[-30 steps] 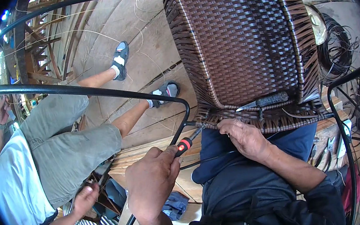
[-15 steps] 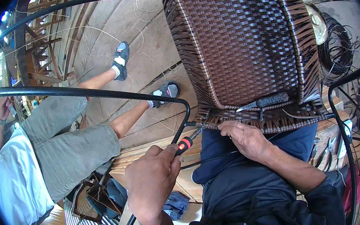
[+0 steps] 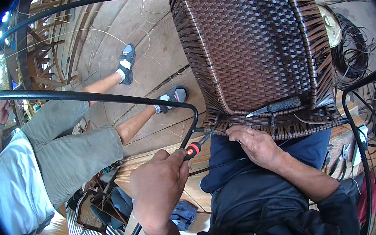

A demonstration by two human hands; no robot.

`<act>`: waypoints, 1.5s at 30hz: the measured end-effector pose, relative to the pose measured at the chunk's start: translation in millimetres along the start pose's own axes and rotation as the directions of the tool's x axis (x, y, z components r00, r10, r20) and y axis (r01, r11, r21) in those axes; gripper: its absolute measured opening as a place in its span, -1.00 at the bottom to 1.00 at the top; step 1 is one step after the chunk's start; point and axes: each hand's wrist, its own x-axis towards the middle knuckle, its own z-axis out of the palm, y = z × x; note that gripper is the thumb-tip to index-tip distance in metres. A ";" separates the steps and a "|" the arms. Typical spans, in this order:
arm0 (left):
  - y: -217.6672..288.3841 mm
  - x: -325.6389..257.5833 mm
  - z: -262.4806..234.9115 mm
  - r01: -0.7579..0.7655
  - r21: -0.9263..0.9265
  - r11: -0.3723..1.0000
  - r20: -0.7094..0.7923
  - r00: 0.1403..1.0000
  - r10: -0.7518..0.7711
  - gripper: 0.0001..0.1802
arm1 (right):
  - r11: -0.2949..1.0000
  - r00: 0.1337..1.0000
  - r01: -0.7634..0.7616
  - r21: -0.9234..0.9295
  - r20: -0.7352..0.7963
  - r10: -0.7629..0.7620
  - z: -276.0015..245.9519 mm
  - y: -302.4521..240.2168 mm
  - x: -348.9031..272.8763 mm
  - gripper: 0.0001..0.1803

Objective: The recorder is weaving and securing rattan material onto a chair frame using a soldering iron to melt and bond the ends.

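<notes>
Left hand [image 3: 159, 191] grips screwdriver [image 3: 196, 147] — at woven chair [image 3: 254, 46] edge.

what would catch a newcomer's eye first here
The brown woven wicker chair panel fills the upper middle. At its lower edge the left hand holds a red-handled tool to the weave, while the right hand presses the rim beside it. A seated person in grey shorts stretches across the left.
</notes>
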 end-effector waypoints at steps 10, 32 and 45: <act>-0.1 -1.3 0.1 0.011 -0.014 1.000 -0.016 1.000 -0.012 -0.76 | 0.995 0.989 0.085 -0.058 0.130 -0.077 -2.9 -7.4 0.9 -0.75; -7.4 1.8 2.3 0.017 -0.029 0.999 0.013 1.000 -0.017 -0.80 | 0.915 0.962 -0.254 0.314 0.177 0.206 -7.0 9.2 69.2 -0.84; -4.6 5.1 1.2 0.012 -0.033 0.999 0.021 1.000 -0.012 -0.79 | 0.906 0.971 -0.237 0.350 0.074 0.226 -9.3 15.2 55.4 -0.84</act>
